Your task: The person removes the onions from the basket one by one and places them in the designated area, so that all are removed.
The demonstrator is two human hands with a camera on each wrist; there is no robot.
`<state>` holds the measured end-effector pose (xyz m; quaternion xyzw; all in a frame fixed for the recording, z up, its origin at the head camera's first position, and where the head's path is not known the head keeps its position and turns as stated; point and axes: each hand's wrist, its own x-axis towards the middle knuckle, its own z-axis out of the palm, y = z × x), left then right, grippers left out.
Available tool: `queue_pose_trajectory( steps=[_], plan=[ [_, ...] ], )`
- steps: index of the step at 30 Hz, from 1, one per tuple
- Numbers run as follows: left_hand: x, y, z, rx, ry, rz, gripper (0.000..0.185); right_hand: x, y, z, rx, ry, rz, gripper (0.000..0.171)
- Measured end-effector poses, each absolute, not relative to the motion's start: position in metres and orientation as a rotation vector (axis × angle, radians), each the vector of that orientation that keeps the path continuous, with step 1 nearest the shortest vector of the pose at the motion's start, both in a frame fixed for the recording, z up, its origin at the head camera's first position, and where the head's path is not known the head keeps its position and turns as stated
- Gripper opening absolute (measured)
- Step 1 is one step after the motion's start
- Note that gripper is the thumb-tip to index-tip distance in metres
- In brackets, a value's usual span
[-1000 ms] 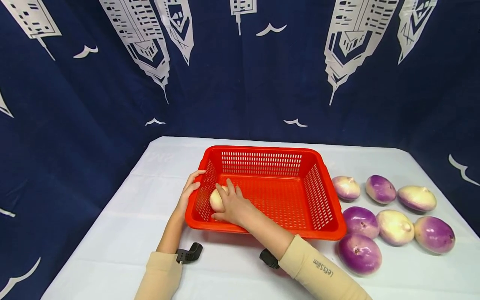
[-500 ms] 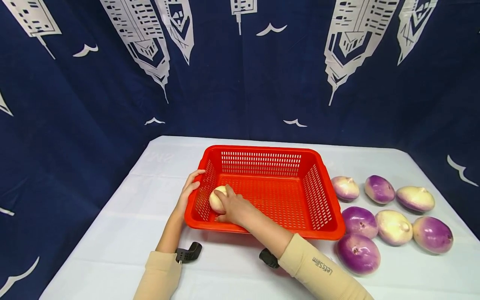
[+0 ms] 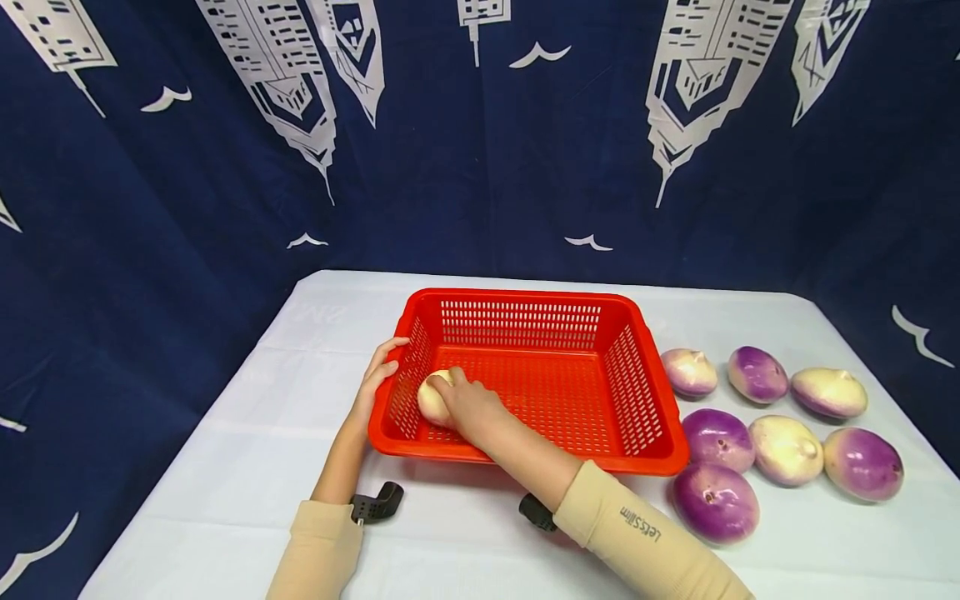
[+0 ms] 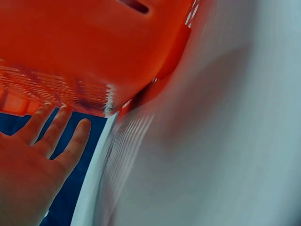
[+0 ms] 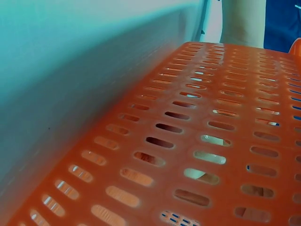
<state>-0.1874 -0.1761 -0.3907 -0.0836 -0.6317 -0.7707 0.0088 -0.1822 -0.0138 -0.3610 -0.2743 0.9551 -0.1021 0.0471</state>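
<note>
A dark blue backdrop [image 3: 480, 167] printed with white towers and birds hangs behind a white-covered table [image 3: 225, 467]. On it stands a red slotted plastic basket [image 3: 525, 304], and to its right lie seven purple-and-white turnips [image 3: 757, 375] in two loose rows, well apart from the hands.

A person in tan sleeves works at the basket's left end. The left hand [image 3: 375, 379] rests against the outside of the left wall, fingers straight and relaxed, grasping nothing; the left wrist view shows the same hand [image 4: 33, 165] spread open beside the basket's underside [image 4: 94, 52]. The right hand [image 3: 468, 408] reaches over the near rim, its grip curled over a pale turnip [image 3: 433, 398] that sits on the basket floor in the near left corner, close against the left wall. The right wrist view shows only the slotted wall [image 5: 197, 141] at close range, not the fingers.

The turnip looks firm, smooth and rounded, moderately heavy for its size, not fragile but liable to roll; a hold from above, with the fingers spread round its widest part, seems surest. The basket appears light and stiff, best steadied at its rim or wall.

Two small black clips [image 3: 378, 504] lie on the table near the forearms.
</note>
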Motion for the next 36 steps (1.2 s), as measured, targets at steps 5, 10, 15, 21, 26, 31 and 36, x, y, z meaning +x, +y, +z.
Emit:
queue_pose_trajectory(
  steps=[5,10,15,21,26,31,36],
  plan=[
    [-0.187,-0.176,-0.391,-0.271,-1.976,-2.403,0.039,-0.183,-0.014,-0.361,-0.846,2.893,-0.298,0.045],
    [-0.187,-0.176,-0.391,-0.274,-1.981,-2.413,0.039,-0.184,-0.015,-0.361,-0.874,2.861,-0.277,0.049],
    [-0.187,-0.176,-0.391,-0.271,-1.997,-2.415,0.041,-0.185,-0.016,-0.361,-0.889,2.845,-0.258,0.048],
    [-0.187,-0.176,-0.392,-0.254,-2.009,-2.401,0.041,-0.184,-0.015,-0.360,-0.884,2.826,-0.252,0.049],
    [-0.186,-0.177,-0.393,-0.265,-2.006,-2.386,0.042,-0.181,-0.014,-0.359,-0.881,2.802,-0.301,0.047],
    [-0.186,-0.178,-0.393,-0.273,-1.998,-2.388,0.042,-0.178,-0.011,-0.355,-0.893,2.819,-0.380,0.045],
    [-0.186,-0.178,-0.391,-0.280,-2.002,-2.394,0.041,-0.175,-0.005,-0.348,-0.976,2.878,-0.478,0.047]
  ],
)
